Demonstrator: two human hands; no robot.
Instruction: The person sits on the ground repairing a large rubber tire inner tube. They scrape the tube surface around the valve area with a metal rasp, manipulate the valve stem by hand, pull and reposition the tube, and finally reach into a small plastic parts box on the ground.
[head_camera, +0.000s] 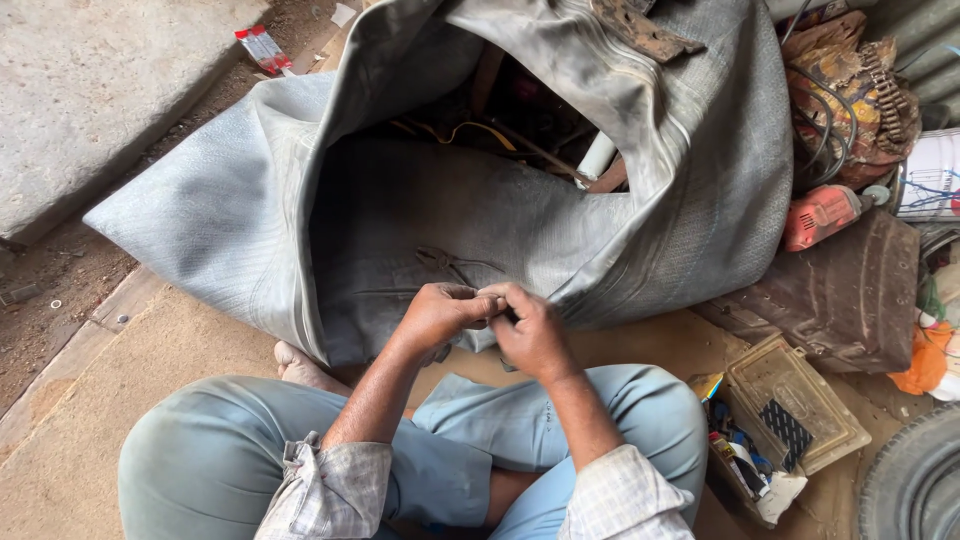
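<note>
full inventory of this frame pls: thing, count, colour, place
inner tube: 1, grey, large and folded, on the floor in front of the person
power tool: 1, red, right of the tube
rubber piece: 1, dark brown, below the tool
tray box: 1, tan, open, lower right, small items inside
tyre: 1, black, bottom right corner
can: 1, white, right edge
concrete slab: 1, grey, top left
packet: 1, red and clear, top left on the dirt
mat: 1, tan, under the person
left hand: 1, at the tube's lower edge, pinching something too small to tell
right hand: 1, touching the left
</note>
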